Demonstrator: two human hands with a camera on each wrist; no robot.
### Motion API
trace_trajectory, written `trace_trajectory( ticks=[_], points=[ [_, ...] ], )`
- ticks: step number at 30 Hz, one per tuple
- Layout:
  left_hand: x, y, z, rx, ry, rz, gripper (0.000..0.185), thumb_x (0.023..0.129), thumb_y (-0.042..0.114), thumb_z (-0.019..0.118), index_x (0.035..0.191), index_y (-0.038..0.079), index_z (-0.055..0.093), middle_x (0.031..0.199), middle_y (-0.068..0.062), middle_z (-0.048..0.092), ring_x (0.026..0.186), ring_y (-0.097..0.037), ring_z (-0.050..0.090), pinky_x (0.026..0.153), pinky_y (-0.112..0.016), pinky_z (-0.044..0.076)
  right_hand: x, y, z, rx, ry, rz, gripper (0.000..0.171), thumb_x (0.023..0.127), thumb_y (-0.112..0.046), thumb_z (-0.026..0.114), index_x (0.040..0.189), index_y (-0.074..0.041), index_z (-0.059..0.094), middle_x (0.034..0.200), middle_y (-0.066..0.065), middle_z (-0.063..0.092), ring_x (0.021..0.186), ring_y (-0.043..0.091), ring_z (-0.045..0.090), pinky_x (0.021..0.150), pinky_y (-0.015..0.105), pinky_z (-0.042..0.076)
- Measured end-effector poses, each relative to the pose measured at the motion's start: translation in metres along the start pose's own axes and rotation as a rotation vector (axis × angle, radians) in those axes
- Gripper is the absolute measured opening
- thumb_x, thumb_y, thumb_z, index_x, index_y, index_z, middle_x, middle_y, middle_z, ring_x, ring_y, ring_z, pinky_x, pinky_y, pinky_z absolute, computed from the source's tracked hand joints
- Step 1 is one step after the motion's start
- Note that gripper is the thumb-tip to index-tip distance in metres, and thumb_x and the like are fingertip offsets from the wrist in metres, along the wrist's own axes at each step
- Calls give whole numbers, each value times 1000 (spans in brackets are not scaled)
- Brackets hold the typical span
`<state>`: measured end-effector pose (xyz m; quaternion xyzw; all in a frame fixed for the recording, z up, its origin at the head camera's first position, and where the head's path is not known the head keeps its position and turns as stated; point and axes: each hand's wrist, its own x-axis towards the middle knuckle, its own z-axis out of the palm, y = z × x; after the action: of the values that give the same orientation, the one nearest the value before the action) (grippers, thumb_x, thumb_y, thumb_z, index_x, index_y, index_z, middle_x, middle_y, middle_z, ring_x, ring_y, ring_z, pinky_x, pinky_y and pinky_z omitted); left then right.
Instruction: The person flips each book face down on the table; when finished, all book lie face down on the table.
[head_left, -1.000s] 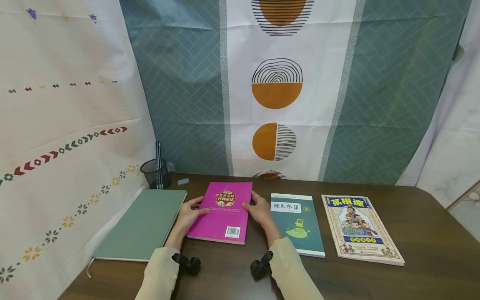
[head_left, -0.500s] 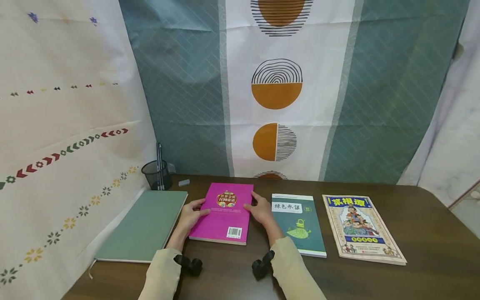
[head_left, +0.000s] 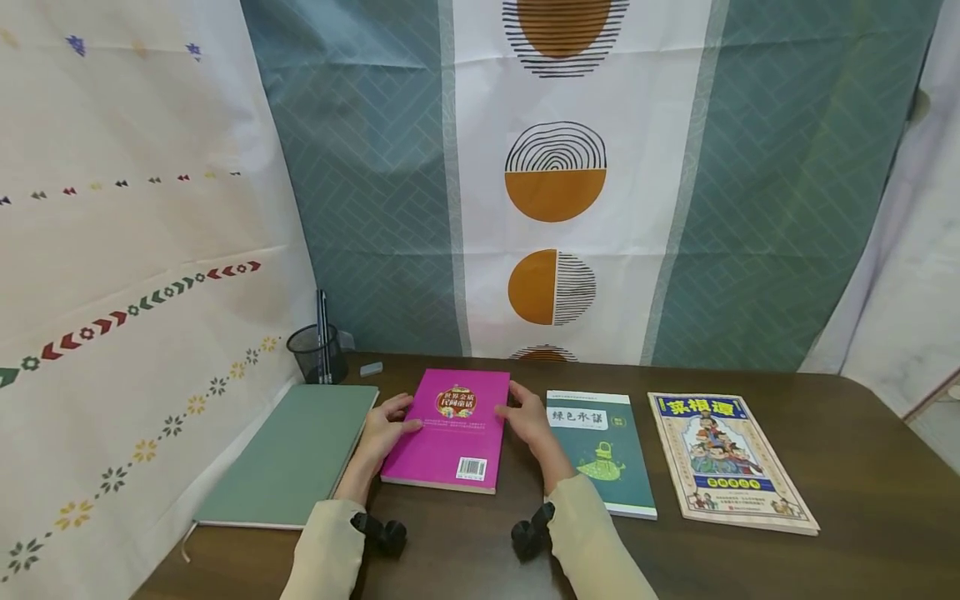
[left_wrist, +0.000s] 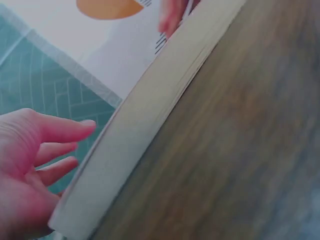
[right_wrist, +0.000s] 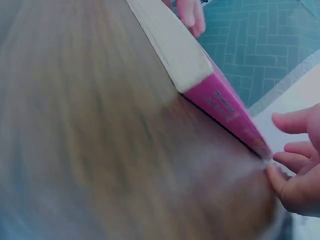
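Note:
A magenta book (head_left: 450, 429) lies flat on the dark wooden table (head_left: 862, 467), barcode end towards me. My left hand (head_left: 386, 433) rests at its left edge with the thumb on the cover. In the left wrist view the left hand (left_wrist: 30, 165) has its fingers stretched out beside the pale page edge (left_wrist: 145, 125). My right hand (head_left: 528, 421) sits at the book's right edge, thumb on the cover. In the right wrist view its relaxed fingers (right_wrist: 295, 165) lie by the pink spine (right_wrist: 225, 107), not wrapped round it.
A green notebook (head_left: 288, 454) lies left of the book. To its right are a teal book (head_left: 600, 450) and an illustrated book (head_left: 727, 462). A black mesh pen holder (head_left: 318, 350) and a small eraser (head_left: 371, 368) stand at the back left. Patterned cloths hang behind.
Both hands stay at the magenta book's sides and the book has not moved. Only the head view has shifted slightly.

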<state>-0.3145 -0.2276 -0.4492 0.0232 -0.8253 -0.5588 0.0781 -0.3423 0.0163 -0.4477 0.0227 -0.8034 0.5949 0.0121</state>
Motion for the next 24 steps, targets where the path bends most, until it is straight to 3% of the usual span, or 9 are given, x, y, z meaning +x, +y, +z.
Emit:
trace_trajectory(
  ticks=[4, 8, 10, 15, 24],
  points=[
    [0, 16, 4, 70, 62, 127, 48, 85, -2, 66, 130, -12, 54, 146, -25, 46, 124, -42, 49, 104, -52, 43, 1, -16, -17, 91, 23, 13, 60, 92, -9, 60, 147, 0, 39, 150, 23, 43, 140, 39, 38, 114, 49, 36],
    [-9, 31, 23, 164, 100, 257, 43, 82, -3, 70, 123, -10, 61, 123, -27, 63, 106, -40, 64, 90, -47, 54, -4, -21, -46, 108, 30, -5, 60, 94, -9, 59, 149, -3, 36, 151, 22, 41, 141, 41, 37, 112, 51, 37],
    [-14, 37, 38, 106, 51, 262, 42, 82, -2, 71, 122, -9, 62, 116, -28, 66, 99, -38, 66, 85, -42, 56, -6, -16, -65, 100, 40, -9, 60, 95, -8, 58, 150, -3, 35, 152, 23, 39, 141, 41, 35, 113, 53, 37],
    [-23, 48, 75, -75, -108, 205, 43, 83, 3, 72, 123, -7, 62, 111, -29, 67, 98, -34, 67, 80, -30, 57, -8, 1, -112, 51, 88, 14, 60, 95, -5, 56, 150, 1, 32, 152, 27, 36, 142, 43, 32, 114, 54, 34],
    [-34, 59, 123, -100, -267, 222, 48, 85, 8, 72, 127, -9, 58, 114, -29, 64, 89, -19, 64, 72, -21, 54, -23, 23, -165, -61, 99, 115, 61, 98, -13, 52, 153, -3, 27, 154, 23, 34, 144, 41, 29, 116, 56, 30]
  ],
)
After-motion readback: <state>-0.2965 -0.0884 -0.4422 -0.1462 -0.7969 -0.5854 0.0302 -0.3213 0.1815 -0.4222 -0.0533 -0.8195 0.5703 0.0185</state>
